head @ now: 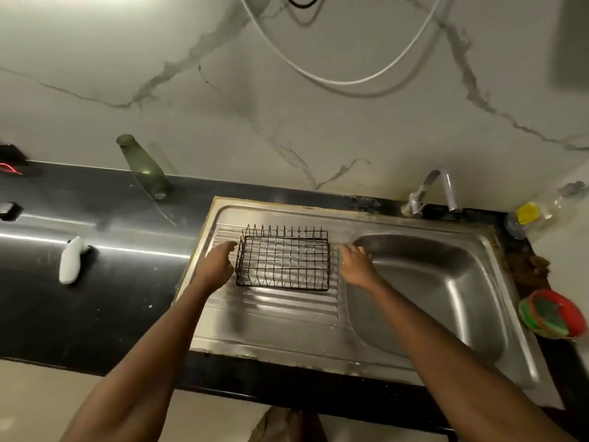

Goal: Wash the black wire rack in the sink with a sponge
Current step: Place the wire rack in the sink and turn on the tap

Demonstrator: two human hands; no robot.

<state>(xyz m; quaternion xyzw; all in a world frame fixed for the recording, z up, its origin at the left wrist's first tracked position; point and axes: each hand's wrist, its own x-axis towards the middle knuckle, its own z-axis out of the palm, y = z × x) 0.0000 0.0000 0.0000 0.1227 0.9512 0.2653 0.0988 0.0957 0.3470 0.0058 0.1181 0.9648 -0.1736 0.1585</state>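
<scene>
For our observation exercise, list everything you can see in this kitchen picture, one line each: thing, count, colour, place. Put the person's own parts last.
wire rack: one, black, on the ribbed draining board left of the basin
sink: one, steel, set in the counter
tap: one, silver, behind the basin
counter: one, black, left of the sink
glass bottle: one, green, at the wall on the counter
white object: one, on the counter, kind unclear
plastic bottle: one, clear with yellow label, far right corner
bowl: one, red, holding a green scrubber, right of the sink
cable: one, white, hanging on the wall
left hand: one, at the rack's left end
right hand: one, at the rack's right end
</scene>
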